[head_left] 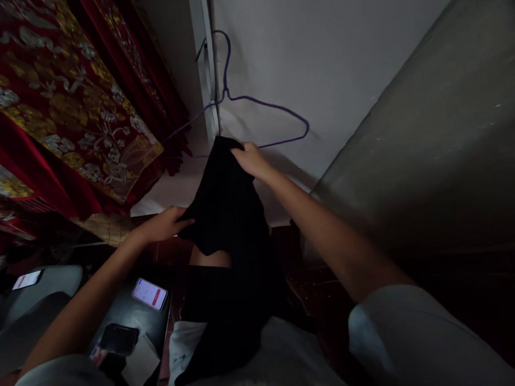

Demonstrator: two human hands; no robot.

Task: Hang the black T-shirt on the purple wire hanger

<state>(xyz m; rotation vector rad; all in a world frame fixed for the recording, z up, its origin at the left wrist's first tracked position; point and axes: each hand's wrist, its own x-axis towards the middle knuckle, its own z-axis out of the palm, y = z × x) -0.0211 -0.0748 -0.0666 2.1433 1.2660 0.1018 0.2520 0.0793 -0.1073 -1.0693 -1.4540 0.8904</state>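
Note:
A black garment (pixel 227 189) hangs in front of me, its lower part falling toward my lap; its exact kind is hard to make out in the dim light. My left hand (pixel 168 222) pinches its left edge. Higher up, my right hand (pixel 250 160) grips the top right corner of the cloth. Just behind and above the garment, a purple wire hanger (pixel 274 104) hangs against the wall by a pale upright post. The hanger's lower bar passes behind the cloth and my right hand.
Red cloth with gold and silver embroidery (pixel 75 104) drapes at the upper left. Lower left, a lit phone (pixel 149 294), a dark case-like object (pixel 118 338) and a white box (pixel 140 363) lie on a dark surface. Another phone (pixel 27 279) lies farther left. A grey slanted panel (pixel 444 125) stands right.

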